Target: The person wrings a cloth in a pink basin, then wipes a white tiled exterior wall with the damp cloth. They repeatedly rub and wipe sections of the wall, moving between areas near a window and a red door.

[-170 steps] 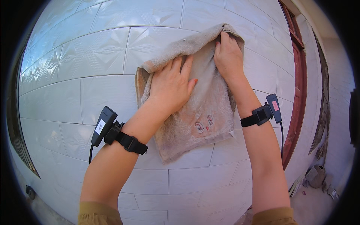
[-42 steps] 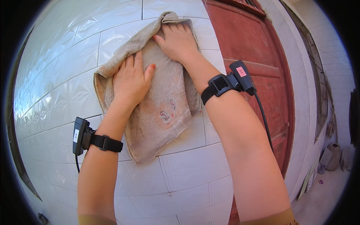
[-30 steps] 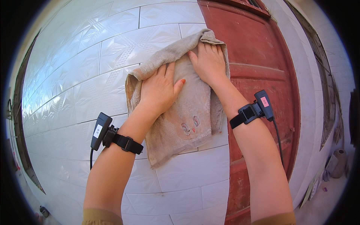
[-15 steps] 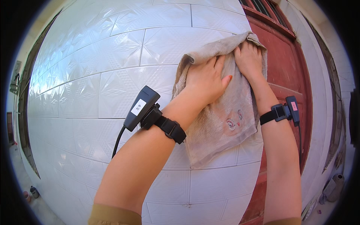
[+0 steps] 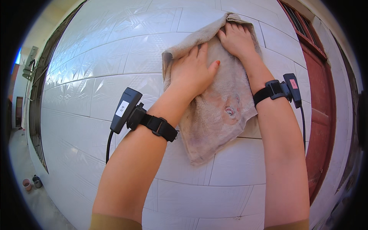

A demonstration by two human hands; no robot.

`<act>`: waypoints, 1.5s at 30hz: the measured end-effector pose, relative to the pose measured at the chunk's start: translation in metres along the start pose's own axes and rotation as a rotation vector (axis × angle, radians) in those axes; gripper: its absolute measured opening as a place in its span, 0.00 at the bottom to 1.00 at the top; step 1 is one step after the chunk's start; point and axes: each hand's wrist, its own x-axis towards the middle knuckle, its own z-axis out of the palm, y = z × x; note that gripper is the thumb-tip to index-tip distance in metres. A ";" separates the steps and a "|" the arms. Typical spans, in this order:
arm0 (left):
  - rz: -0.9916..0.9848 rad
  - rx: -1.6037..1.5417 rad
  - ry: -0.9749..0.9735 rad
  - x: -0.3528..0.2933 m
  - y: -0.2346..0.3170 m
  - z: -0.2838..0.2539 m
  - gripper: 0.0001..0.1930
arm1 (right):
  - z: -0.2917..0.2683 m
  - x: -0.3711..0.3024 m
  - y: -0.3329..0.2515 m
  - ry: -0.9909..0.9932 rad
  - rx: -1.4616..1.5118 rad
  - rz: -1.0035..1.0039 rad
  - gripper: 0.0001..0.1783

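A worn beige-grey towel (image 5: 209, 103) with a small printed patch lies against a white tiled wall (image 5: 111, 97). Its top edge is folded over in a roll, and the lower end hangs down to a corner. My left hand (image 5: 191, 73) presses flat on the towel's upper left, fingers stretched out and thumb spread to the right. Higher up, near the top right corner, my right hand (image 5: 238, 41) also lies flat on the cloth. The fingertips of both hands reach up to the folded edge, partly tucked at the roll. Each forearm wears a black strap with a small device.
To the right of the wall stands a red door (image 5: 320, 111) in its frame. Dark window grilles show at both sides. On the floor at lower left are a pink cup (image 5: 27, 184) and a dark container (image 5: 37, 181). Thin cables trail from the wrist devices.
Both hands and the towel have shifted up and to the left in the picture. The towel no longer overlaps the red door, and white tiles now show to its right.
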 end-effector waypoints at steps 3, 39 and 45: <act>-0.034 0.068 0.019 -0.007 0.001 0.007 0.38 | 0.006 -0.008 -0.001 0.022 0.050 -0.107 0.36; 0.125 0.169 0.061 0.040 -0.034 0.037 0.36 | 0.007 -0.012 0.002 0.182 0.133 -0.079 0.37; 0.074 0.166 0.084 0.026 -0.044 0.036 0.36 | -0.003 -0.034 -0.019 0.141 0.198 -0.099 0.37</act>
